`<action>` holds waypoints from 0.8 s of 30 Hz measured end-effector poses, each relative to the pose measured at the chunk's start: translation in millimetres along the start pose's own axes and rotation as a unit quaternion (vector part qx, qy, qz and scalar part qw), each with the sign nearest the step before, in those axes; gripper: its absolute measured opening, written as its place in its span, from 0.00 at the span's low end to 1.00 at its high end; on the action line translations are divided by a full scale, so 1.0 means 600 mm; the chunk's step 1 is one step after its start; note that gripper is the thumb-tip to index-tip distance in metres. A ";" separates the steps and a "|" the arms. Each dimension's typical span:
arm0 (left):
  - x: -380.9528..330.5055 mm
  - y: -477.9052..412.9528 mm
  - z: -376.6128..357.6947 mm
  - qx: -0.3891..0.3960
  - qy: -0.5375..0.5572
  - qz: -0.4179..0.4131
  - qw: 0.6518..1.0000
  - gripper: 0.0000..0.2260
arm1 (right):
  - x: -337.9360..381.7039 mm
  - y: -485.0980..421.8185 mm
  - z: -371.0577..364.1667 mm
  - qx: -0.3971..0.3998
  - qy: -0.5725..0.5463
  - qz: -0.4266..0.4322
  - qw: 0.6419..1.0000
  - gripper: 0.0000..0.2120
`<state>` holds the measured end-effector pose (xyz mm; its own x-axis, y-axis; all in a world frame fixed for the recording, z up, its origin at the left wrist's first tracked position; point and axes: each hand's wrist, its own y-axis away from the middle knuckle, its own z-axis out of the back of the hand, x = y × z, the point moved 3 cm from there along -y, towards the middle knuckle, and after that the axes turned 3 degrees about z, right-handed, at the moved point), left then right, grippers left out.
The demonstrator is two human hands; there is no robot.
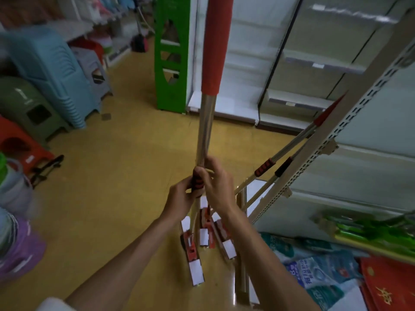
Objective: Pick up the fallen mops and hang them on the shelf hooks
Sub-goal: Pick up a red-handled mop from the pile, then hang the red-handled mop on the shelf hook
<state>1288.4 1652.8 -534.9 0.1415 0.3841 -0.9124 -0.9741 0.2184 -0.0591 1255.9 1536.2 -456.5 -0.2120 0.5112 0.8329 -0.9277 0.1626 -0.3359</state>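
Mop handle (205, 126) upright at centre frame, red sleeve (216, 41) up top, mop heads (194, 259) down on yellow floor (112, 176). L hand (179, 196) curled round ribbed red-black grip (197, 182). R hand (219, 187) wrapped on shaft just above. Two more mops (289, 151) lean on perforated shelf upright (336, 135), to the right. Stacked plastic stools (51, 70) far left.
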 end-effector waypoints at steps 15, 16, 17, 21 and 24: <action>-0.309 0.120 0.028 0.055 0.018 -0.140 0.989 0.09 | 0.312 0.070 0.228 -0.255 0.054 0.035 0.965 0.17; -0.322 0.130 0.022 0.060 0.022 -0.139 0.988 0.09 | 0.324 0.077 0.241 -0.275 0.056 0.032 0.959 0.18; -0.332 0.140 0.016 0.064 0.024 -0.140 0.988 0.08 | 0.334 0.085 0.252 -0.291 0.055 0.029 0.955 0.19; -0.369 0.172 -0.014 0.082 0.023 -0.156 0.984 0.08 | 0.358 0.119 0.294 -0.320 0.078 0.028 0.944 0.14; -0.410 0.190 -0.038 0.108 0.018 -0.174 0.979 0.08 | 0.366 0.138 0.333 -0.336 0.100 0.028 0.936 0.11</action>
<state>1138.3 1562.6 -326.5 0.4482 0.2214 -0.8661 -0.8073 0.5163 -0.2858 1071.4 1493.4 -213.3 -0.1313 0.6714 0.7294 -0.5004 0.5902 -0.6334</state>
